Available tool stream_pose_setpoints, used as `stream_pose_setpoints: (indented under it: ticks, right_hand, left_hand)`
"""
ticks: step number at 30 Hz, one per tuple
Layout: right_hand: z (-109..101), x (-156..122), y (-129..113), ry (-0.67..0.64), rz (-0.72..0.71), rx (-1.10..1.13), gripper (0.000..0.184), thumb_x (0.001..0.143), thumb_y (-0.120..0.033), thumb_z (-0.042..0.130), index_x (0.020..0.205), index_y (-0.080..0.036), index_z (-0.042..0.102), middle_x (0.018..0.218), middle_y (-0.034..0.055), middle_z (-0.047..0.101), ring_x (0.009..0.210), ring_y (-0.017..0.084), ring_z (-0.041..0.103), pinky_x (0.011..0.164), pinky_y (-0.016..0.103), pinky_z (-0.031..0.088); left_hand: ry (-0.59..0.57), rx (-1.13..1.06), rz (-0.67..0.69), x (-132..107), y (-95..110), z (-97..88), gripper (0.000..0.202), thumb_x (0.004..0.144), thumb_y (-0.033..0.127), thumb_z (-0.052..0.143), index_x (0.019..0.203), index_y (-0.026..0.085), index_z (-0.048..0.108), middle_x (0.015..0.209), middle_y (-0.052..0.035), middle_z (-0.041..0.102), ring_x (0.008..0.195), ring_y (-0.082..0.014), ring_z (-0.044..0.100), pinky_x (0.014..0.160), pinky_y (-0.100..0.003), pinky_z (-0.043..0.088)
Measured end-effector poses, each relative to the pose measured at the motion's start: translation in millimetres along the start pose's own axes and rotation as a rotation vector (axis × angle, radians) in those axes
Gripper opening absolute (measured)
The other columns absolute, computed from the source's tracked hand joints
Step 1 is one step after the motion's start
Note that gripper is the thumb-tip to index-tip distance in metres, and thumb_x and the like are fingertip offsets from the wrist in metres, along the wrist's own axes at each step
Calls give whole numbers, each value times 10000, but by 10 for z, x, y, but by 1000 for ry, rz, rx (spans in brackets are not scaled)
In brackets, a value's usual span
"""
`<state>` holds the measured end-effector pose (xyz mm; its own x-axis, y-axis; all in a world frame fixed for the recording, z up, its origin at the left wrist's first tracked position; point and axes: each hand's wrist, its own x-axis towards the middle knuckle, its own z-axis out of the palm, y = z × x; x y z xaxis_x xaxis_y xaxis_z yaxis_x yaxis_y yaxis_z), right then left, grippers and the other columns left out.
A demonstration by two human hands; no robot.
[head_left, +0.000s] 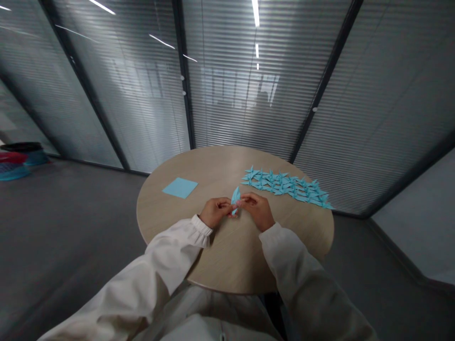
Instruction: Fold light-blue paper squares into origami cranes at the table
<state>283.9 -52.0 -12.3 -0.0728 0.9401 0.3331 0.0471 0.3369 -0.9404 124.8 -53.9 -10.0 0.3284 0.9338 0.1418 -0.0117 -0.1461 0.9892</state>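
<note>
Between my two hands, above the middle of the table, is a narrow folded piece of blue paper (235, 195) with a pointed upper end. My left hand (216, 211) pinches its lower left side between thumb and fingers. From the right, my right hand (258, 208) grips its edge with thumb and fingertips. The fingers cover part of the lower folds. To the left lies a flat stack or sheet of blue square paper (180, 187). Several folded blue paper cranes (284, 184) sit in close rows beyond my right hand.
The round wooden table (231, 265) reaches close to my body. Behind it stands a glass wall with blinds (245, 113) and dark frame posts. Blue and red baskets or bins (16, 163) are on the floor at far left. A white wall panel (423, 222) is at right.
</note>
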Motion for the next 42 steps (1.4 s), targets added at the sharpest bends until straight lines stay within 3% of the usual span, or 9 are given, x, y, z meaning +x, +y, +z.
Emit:
stream_pose_setpoints:
  ticks: [3, 7, 10, 16, 25, 28, 36, 42]
  right_hand:
    - [-19, 9, -6, -18, -34, 75, 448, 630, -350, 694, 1039, -203, 586, 839, 27, 644, 755, 148, 602, 736, 287, 482]
    - [-55, 31, 11, -61, 5, 101, 271, 692, -405, 630, 835, -175, 642, 770, 31, 649, 748, 165, 592, 739, 296, 467]
    - [-71, 32, 17, -94, 19, 66, 239, 686, -406, 636, 710, -168, 653, 696, 10, 630, 699, 161, 569, 707, 285, 452]
    - [-84, 22, 9, -90, 66, 100, 235, 642, -391, 681, 680, -161, 652, 693, 7, 633, 669, 157, 559, 694, 287, 447]
    - [-101, 18, 74, -233, 104, 218, 238, 655, -403, 674, 675, -168, 645, 654, 5, 616, 652, 150, 557, 693, 288, 461]
    - [-87, 15, 57, -200, 85, 186, 248, 647, -408, 670, 656, -164, 626, 641, -2, 605, 633, 140, 544, 666, 274, 451]
    - [-14, 18, 3, 25, 21, -20, 181, 643, -329, 638, 605, -166, 568, 583, -35, 539, 556, 100, 477, 577, 229, 402]
    - [-13, 12, 1, 15, -31, -72, 195, 641, -338, 634, 573, -172, 559, 555, -40, 509, 536, 96, 452, 539, 222, 387]
  left_hand:
    - [4, -50, -5, 13, -6, -12, 358, 601, 413, 714, 746, 94, 641, 613, -31, 649, 542, -117, 588, 535, -209, 457]
    - [-34, -63, -6, 22, -32, -35, 363, 615, 413, 708, 774, 95, 635, 654, -38, 658, 580, -124, 600, 555, -215, 463]
    - [-57, -48, -11, 22, -49, -42, 354, 620, 416, 704, 759, 99, 631, 683, -41, 663, 592, -119, 599, 559, -212, 462]
    - [-118, -37, 9, 18, -35, -32, 343, 635, 421, 693, 728, 99, 619, 681, -42, 658, 596, -110, 598, 564, -201, 460]
    - [-190, -10, -4, -13, 13, -48, 313, 635, 408, 691, 687, 105, 633, 633, -32, 657, 573, -116, 586, 596, -223, 475]
    - [-189, 4, 8, -13, 7, -42, 313, 640, 415, 683, 684, 109, 637, 634, -34, 658, 572, -115, 581, 599, -224, 474]
    - [-54, 22, 50, 8, -38, -24, 316, 624, 405, 698, 734, 114, 639, 640, -23, 638, 574, -103, 564, 607, -215, 469]
    - [-26, 73, 35, 3, -52, -13, 330, 594, 418, 714, 680, 109, 631, 605, -11, 617, 556, -104, 548, 588, -213, 455]
